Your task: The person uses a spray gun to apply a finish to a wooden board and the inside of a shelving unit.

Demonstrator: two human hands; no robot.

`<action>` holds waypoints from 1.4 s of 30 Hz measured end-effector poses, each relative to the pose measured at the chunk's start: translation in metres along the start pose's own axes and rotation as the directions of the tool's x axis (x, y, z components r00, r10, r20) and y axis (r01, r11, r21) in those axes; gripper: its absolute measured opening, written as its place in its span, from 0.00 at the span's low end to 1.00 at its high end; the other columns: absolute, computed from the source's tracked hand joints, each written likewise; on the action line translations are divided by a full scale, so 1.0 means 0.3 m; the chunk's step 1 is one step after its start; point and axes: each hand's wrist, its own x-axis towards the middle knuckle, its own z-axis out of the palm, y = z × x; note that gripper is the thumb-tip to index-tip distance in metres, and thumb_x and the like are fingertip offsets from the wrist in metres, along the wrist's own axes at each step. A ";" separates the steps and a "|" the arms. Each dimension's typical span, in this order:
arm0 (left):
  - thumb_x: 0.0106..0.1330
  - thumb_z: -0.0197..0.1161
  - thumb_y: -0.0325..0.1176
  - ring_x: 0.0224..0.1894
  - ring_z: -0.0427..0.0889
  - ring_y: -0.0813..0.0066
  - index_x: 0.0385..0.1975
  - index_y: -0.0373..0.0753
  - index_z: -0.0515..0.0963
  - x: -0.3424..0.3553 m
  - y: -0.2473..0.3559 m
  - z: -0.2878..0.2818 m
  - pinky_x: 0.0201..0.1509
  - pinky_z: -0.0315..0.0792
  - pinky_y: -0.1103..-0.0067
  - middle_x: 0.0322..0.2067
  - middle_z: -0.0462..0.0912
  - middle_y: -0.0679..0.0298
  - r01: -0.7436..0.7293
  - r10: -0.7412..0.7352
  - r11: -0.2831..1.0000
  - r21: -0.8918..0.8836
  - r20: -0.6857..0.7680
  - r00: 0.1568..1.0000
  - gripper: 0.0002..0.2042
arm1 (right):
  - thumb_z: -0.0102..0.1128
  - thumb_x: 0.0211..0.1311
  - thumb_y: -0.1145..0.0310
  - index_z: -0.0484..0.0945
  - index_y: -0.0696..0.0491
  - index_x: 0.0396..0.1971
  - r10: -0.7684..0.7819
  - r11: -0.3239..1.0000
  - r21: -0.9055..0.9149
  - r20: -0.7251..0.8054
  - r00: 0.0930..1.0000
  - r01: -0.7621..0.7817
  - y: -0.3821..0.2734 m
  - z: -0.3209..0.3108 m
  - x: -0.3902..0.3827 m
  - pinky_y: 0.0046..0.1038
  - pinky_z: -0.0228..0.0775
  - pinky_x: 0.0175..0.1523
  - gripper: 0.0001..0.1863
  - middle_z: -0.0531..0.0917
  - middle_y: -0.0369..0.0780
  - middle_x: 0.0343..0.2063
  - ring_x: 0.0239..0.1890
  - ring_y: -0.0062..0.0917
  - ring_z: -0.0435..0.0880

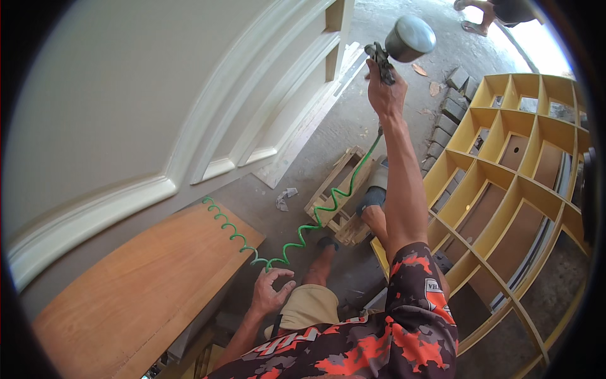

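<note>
My right hand [387, 95] is raised at the upper middle, closed round a spray gun [381, 63] with a round metallic cup [410, 39] on it. From the gun a green coiled air hose [324, 210] runs down towards me. The hose bends at my left hand [271, 292], whose curled fingers hold it low in the middle; thumb and forefinger stand apart. Beyond the bend, the hose goes on over a brown wooden panel [145, 278]. At the left stands a large white panel [113, 95] with curved mouldings.
A yellow wooden frame [499, 183] with many compartments fills the right side. A small wooden pallet [341, 189] lies by my legs. Grey blocks [451, 114] line the concrete floor [379, 132]. Another person's legs and feet [483, 16] show at the far right.
</note>
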 end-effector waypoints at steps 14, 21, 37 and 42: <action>0.65 0.76 0.39 0.47 0.85 0.58 0.45 0.42 0.88 -0.151 -0.274 0.020 0.57 0.77 0.65 0.43 0.92 0.61 0.188 -0.186 0.981 0.053 -0.054 0.981 0.13 | 0.77 0.66 0.72 0.86 0.56 0.40 0.018 0.961 0.216 0.571 0.821 -0.172 -0.042 0.139 -0.954 0.33 0.74 0.31 0.08 0.82 0.40 0.21 0.26 0.18 0.76; 0.65 0.76 0.39 0.44 0.84 0.60 0.46 0.42 0.89 -0.174 -0.360 0.046 0.54 0.78 0.66 0.42 0.91 0.62 0.249 -0.245 0.964 0.094 -0.046 0.968 0.13 | 0.75 0.67 0.70 0.87 0.54 0.50 -0.254 0.856 0.500 0.632 0.732 -0.135 -0.038 0.208 -1.244 0.31 0.80 0.40 0.14 0.89 0.48 0.33 0.30 0.27 0.85; 0.67 0.75 0.35 0.46 0.85 0.68 0.45 0.39 0.88 -0.010 -0.365 0.082 0.56 0.77 0.71 0.42 0.91 0.61 0.195 -0.195 0.981 -0.001 -0.058 0.979 0.11 | 0.68 0.73 0.70 0.83 0.57 0.37 0.043 0.912 0.354 0.415 0.909 -0.205 0.335 0.257 -0.769 0.27 0.65 0.27 0.06 0.76 0.31 0.18 0.22 0.14 0.73; 0.68 0.75 0.34 0.49 0.85 0.69 0.47 0.38 0.87 0.079 -0.340 0.080 0.59 0.76 0.72 0.44 0.90 0.62 0.159 -0.159 0.987 -0.003 -0.044 0.986 0.11 | 0.63 0.81 0.64 0.79 0.53 0.27 0.166 0.814 0.503 0.277 0.946 -0.290 0.422 0.259 -0.515 0.23 0.55 0.23 0.17 0.71 0.26 0.16 0.18 0.10 0.68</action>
